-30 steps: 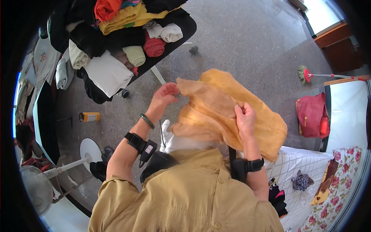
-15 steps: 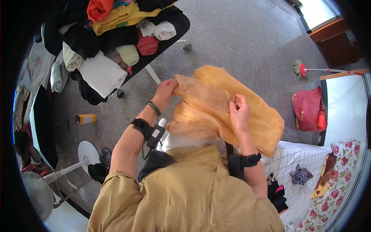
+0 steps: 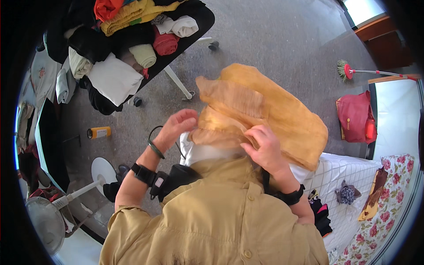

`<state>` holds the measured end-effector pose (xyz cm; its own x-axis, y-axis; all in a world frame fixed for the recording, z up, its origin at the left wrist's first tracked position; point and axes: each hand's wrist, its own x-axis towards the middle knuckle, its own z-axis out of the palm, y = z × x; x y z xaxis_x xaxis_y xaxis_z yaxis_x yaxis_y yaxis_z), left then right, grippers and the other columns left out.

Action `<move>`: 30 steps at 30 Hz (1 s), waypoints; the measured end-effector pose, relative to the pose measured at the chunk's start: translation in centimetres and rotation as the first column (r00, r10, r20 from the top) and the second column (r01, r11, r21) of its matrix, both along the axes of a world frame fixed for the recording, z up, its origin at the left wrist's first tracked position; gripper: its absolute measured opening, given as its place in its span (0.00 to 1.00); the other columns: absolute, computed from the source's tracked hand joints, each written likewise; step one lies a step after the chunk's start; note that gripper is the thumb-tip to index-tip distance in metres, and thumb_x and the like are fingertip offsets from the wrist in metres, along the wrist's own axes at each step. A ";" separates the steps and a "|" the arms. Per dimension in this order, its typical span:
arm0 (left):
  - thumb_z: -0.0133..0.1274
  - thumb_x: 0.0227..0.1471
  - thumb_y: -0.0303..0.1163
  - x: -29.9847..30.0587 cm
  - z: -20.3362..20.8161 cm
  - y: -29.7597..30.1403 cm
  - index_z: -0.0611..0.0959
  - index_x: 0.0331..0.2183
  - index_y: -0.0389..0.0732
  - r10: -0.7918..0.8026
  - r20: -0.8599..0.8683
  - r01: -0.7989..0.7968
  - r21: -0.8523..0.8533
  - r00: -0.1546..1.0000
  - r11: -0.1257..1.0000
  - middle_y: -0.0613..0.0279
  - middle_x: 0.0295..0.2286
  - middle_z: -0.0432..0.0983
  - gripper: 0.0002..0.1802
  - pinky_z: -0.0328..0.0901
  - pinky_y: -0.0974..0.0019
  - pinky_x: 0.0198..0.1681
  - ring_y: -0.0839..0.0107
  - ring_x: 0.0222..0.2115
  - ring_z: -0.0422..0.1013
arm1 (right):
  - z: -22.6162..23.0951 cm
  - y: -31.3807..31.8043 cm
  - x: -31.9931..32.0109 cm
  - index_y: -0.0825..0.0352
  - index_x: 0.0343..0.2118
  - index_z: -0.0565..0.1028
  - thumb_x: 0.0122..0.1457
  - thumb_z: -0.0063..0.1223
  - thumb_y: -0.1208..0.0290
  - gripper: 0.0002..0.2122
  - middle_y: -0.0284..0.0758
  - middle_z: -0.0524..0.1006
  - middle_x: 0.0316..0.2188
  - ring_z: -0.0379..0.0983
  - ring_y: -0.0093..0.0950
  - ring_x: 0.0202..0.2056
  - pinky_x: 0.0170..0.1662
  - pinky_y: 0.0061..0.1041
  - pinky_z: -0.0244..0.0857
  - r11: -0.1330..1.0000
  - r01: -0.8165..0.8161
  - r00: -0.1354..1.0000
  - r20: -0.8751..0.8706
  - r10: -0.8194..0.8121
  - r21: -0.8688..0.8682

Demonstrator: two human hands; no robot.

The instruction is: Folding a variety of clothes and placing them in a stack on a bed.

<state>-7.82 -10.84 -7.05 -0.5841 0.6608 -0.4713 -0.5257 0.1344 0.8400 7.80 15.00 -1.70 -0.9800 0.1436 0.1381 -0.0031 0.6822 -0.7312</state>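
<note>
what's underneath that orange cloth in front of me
White material shows along the near edge of the orange cloth; whatever else lies beneath its spread is covered and can't be seen.

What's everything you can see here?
Cloth: one, orange, centre
Table: one, black, upper left
Clothes: many, mixed colours, on the table
Fabrics: several, mostly pale, far left
Fan: one, whitish, lower left
Cylinder: one, yellow-black, left floor
Mop: one, red-green, right floor
Bag: one, dark red, right floor
Sheet: one, white, lower right
Flowered fabric: one, white-pink, lower right
Shirt: one, tan, worn
Bracelet: one, green, left wrist
Straps: two, black, one each forearm
Left hand: one, bare, by cloth's left edge
Right hand: one, bare, over cloth's near part
</note>
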 end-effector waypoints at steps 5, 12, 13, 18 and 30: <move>0.57 0.51 0.31 2.4 1.0 0.9 0.66 0.53 0.35 -0.161 -0.239 0.156 -0.039 0.958 0.987 0.63 0.44 0.69 0.29 0.63 0.70 0.48 0.77 0.45 0.66 | 0.2 -0.9 0.1 0.63 0.34 0.75 0.36 0.66 0.75 0.18 0.34 0.71 0.35 0.69 0.36 0.39 0.40 0.31 0.66 0.977 -0.118 0.987 -0.089 0.135 0.175; 0.52 0.53 0.27 3.0 4.2 1.4 0.71 0.48 0.38 0.063 0.091 -0.067 0.041 0.994 0.997 0.68 0.33 0.74 0.19 0.68 0.77 0.29 0.83 0.28 0.71 | -0.6 -1.4 0.5 0.63 0.34 0.73 0.36 0.63 0.77 0.18 0.34 0.70 0.32 0.68 0.35 0.38 0.39 0.31 0.66 0.927 -0.226 0.965 -0.059 0.254 0.298; 0.49 0.55 0.27 2.9 4.4 1.6 0.72 0.46 0.39 0.183 0.342 -0.238 0.127 0.922 0.963 0.68 0.32 0.75 0.15 0.68 0.77 0.27 0.83 0.26 0.71 | -0.8 -1.2 0.1 0.63 0.35 0.73 0.37 0.62 0.77 0.17 0.35 0.70 0.33 0.68 0.35 0.38 0.39 0.31 0.66 0.926 -0.193 0.971 -0.072 0.228 0.324; 0.45 0.57 0.30 2.6 3.8 1.0 0.73 0.45 0.42 0.100 0.574 -0.336 0.322 0.812 0.885 0.65 0.38 0.74 0.13 0.70 0.74 0.35 0.76 0.34 0.73 | -2.4 -0.5 -0.5 0.65 0.34 0.73 0.42 0.59 0.78 0.13 0.36 0.71 0.32 0.70 0.36 0.36 0.37 0.32 0.66 0.931 -0.137 0.965 -0.166 0.202 0.337; 0.49 0.49 0.20 1.8 5.3 3.5 0.75 0.44 0.31 0.084 -0.434 -0.108 -0.030 0.897 0.994 0.66 0.35 0.75 0.17 0.65 0.77 0.39 0.81 0.37 0.70 | 1.5 1.8 -2.0 0.70 0.31 0.73 0.56 0.51 0.76 0.04 0.23 0.67 0.16 0.62 0.14 0.21 0.25 0.17 0.58 0.736 0.242 0.965 0.236 -0.114 -0.632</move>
<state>-6.06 -7.39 -1.76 -0.7973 0.5728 -0.1904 -0.1254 0.1513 0.9805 5.83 16.85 -0.19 -0.9251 0.3096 -0.2201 0.2360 0.0146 -0.9716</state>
